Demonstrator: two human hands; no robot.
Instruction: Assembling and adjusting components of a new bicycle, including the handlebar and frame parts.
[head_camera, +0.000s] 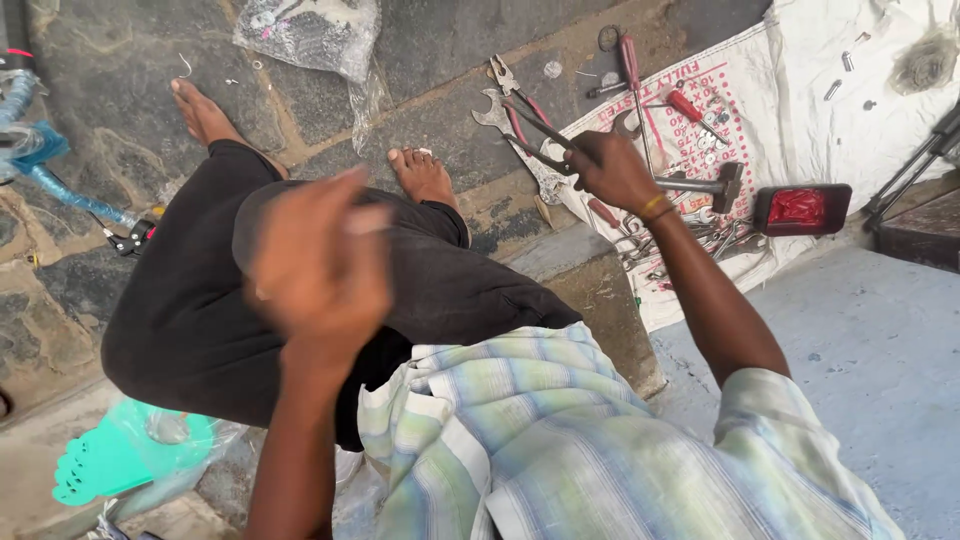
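Right hand (612, 170) gripping pliers (540, 135), sack (800, 120) edge

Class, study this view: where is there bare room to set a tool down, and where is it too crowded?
Free: the grey floor right of the right hand, below the red box; also dark stone paving left of the feet. Crowded: the white sack around the hammer, strewn with screwdrivers, spanners and bolts.

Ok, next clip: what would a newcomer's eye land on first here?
First the blurred left hand, raised close to the camera over the black-clad knees. Next the right hand, stretched out to the tool pile and gripping dark long-handled pliers. Around it, a hammer, red-handled screwdrivers and a red box lie on the white sack.
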